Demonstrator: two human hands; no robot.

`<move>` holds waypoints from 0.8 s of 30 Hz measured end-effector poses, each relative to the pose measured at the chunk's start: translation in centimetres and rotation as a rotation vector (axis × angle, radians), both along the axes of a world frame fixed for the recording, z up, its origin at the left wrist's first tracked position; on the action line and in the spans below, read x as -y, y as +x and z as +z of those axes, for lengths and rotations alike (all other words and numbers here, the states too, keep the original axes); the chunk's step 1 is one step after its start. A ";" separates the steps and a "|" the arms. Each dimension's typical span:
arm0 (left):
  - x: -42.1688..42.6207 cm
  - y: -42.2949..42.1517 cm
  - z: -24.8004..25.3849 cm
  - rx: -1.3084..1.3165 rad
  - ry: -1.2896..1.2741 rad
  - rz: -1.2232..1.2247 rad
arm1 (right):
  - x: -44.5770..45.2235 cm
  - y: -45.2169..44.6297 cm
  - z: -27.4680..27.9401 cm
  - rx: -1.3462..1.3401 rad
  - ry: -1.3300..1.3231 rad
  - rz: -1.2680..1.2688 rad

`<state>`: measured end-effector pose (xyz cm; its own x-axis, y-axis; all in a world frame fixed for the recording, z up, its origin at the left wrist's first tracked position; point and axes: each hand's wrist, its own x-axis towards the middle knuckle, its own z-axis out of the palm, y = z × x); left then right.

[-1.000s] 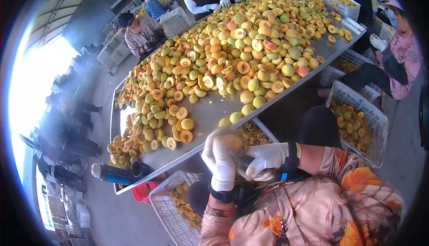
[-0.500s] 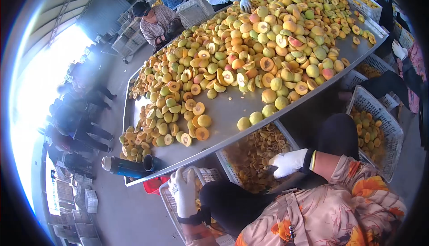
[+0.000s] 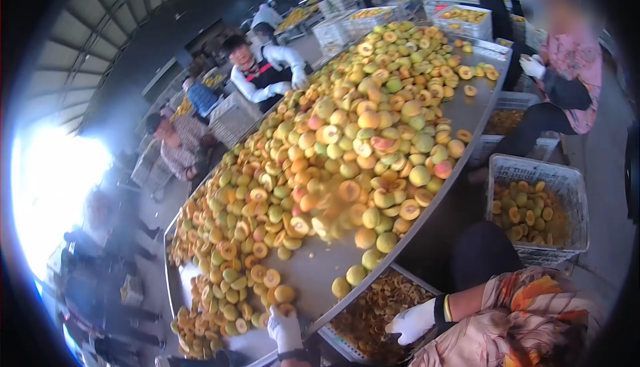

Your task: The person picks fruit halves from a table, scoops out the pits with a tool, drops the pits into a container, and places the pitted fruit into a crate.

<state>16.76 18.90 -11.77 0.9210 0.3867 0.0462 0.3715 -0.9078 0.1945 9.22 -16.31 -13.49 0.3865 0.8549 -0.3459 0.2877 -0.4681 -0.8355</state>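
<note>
My left hand (image 3: 285, 330), in a white glove, reaches over the near edge of the metal table (image 3: 313, 260). Its thumb and fingers are around a peach half (image 3: 287, 309), beside a whole-looking peach (image 3: 285, 294). My right hand (image 3: 413, 322), also gloved in white, hovers above a crate of brownish fruit scraps (image 3: 380, 300). Its fingers are curled closed, and what they hold, if anything, is hidden. A large heap of yellow-green peaches and cut halves (image 3: 360, 134) covers much of the table. Some halves show their pits or hollows face up.
A white crate of peach halves (image 3: 533, 214) stands on the floor to my right. A co-worker in pink (image 3: 573, 80) sits beyond it. Across the table are a person in a dark vest (image 3: 270, 74) and one in a patterned top (image 3: 180, 147). A raised rim (image 3: 400, 247) borders the table.
My left hand has moved from beside the crate below onto the table's fruit. My right hand remains over the scraps. The view has turned, showing more of the right side.
</note>
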 end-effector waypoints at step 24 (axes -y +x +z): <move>14.1 -13.2 8.1 0.724 -1.293 -0.121 | -3.2 -4.8 9.4 0.410 0.507 -0.357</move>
